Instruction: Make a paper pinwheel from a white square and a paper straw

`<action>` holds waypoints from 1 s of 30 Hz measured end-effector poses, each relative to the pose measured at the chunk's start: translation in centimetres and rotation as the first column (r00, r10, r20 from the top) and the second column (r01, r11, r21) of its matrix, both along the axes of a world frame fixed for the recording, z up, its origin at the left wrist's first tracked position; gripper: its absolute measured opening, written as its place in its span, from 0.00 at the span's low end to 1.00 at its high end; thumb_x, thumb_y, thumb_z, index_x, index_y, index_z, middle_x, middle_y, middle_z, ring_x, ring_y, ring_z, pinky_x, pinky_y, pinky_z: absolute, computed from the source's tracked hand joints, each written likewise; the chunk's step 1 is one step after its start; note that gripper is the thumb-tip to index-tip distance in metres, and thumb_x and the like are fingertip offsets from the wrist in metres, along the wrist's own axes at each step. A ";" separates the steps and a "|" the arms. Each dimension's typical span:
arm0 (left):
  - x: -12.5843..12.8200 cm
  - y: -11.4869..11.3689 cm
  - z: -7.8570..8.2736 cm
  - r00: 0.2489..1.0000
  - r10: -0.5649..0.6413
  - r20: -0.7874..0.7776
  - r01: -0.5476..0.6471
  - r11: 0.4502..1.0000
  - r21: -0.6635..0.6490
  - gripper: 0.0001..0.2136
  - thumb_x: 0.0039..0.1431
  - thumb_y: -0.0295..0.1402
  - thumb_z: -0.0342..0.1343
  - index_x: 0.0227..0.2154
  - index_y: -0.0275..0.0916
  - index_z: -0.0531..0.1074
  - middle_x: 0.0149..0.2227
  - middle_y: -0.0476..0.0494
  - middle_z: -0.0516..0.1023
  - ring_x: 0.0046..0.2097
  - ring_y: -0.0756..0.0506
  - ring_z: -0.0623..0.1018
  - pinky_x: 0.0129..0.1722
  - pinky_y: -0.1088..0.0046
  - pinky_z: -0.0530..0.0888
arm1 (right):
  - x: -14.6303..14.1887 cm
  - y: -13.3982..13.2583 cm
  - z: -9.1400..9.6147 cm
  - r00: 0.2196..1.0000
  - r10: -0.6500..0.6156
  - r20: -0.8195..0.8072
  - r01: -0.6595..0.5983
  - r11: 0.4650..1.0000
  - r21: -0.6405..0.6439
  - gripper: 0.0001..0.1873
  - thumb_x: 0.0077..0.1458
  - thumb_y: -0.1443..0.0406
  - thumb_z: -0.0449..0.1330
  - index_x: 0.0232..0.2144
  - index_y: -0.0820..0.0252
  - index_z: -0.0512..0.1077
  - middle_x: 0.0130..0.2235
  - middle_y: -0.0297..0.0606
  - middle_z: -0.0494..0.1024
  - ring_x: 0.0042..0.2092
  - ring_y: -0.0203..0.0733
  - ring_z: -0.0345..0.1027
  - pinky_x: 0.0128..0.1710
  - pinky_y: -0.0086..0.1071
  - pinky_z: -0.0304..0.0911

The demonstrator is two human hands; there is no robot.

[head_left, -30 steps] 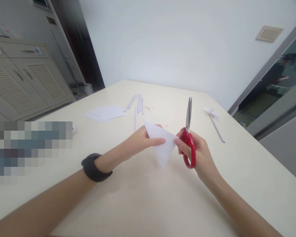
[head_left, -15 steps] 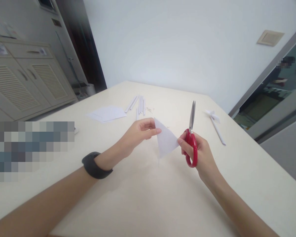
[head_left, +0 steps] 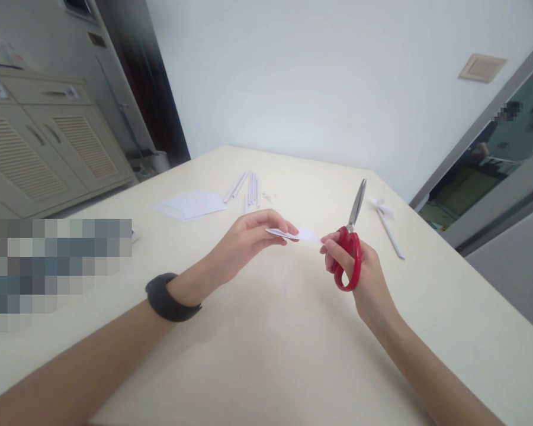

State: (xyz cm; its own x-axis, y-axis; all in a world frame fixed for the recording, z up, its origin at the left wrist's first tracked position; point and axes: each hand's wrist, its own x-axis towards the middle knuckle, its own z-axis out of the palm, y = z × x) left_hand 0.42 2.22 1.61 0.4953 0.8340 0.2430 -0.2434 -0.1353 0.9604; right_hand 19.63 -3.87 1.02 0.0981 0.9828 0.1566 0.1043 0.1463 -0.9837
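Note:
Above the table, my left hand (head_left: 260, 234) pinches a small folded piece of white paper (head_left: 305, 234), seen nearly edge-on. My right hand (head_left: 359, 266) has red-handled scissors (head_left: 357, 260) hooked in it, with the closed blades pointing up and away. The thumb and fingertips of that hand are at the paper's right tip; whether they grip it is hard to make out. A thin white paper sliver (head_left: 285, 290) lies on the table below the folded paper.
White paper sheets (head_left: 195, 205) lie at the back left beside several rolled paper tubes (head_left: 252, 189). Small brownish bits (head_left: 267, 197) are scattered near them. A paper pinwheel on a stick (head_left: 388, 231) rests at the right. A person stands beyond the doorway at right.
The folded paper has turned from facing me to lying almost flat, edge-on. My left fingers now reach over it, and the scissors have tilted to the right.

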 end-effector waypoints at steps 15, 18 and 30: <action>0.7 -0.8 -0.4 0.961 0.110 -0.252 -0.060 0.978 0.198 0.15 0.53 0.26 0.55 0.44 0.42 0.65 0.51 0.42 0.69 0.38 0.49 0.75 0.34 0.74 0.71 | 0.8 0.8 -1.0 0.992 -0.017 -0.125 0.011 0.999 -0.051 0.12 0.48 0.59 0.63 0.33 0.58 0.66 0.26 0.28 0.63 0.24 0.30 0.55 0.20 0.24 0.49; 0.6 -0.4 -0.4 0.952 0.124 -0.279 -0.104 0.991 0.083 0.26 0.50 0.28 0.59 0.52 0.48 0.59 0.55 0.42 0.66 0.37 0.49 0.76 0.38 0.70 0.72 | 0.7 0.7 -0.8 0.995 -0.052 -0.088 0.050 0.999 -0.017 0.10 0.49 0.60 0.62 0.32 0.58 0.66 0.27 0.29 0.64 0.24 0.30 0.56 0.20 0.25 0.50; 0.4 0.2 -0.4 0.891 -0.089 -0.444 0.039 0.992 -0.119 0.06 0.46 0.31 0.61 0.28 0.37 0.74 0.26 0.47 0.76 0.29 0.49 0.74 0.33 0.72 0.71 | 1.2 1.2 -1.1 0.995 -0.095 -0.036 0.097 0.994 0.053 0.08 0.50 0.62 0.62 0.31 0.57 0.67 0.27 0.29 0.65 0.24 0.29 0.56 0.19 0.23 0.50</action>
State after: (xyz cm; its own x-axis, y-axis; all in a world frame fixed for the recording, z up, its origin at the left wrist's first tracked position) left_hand 0.82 2.46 1.23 0.5839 0.8052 -0.1040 0.2114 -0.0271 0.9770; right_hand 20.85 -2.70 -0.12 0.1978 0.9586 0.2048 0.0881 0.1907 -0.9777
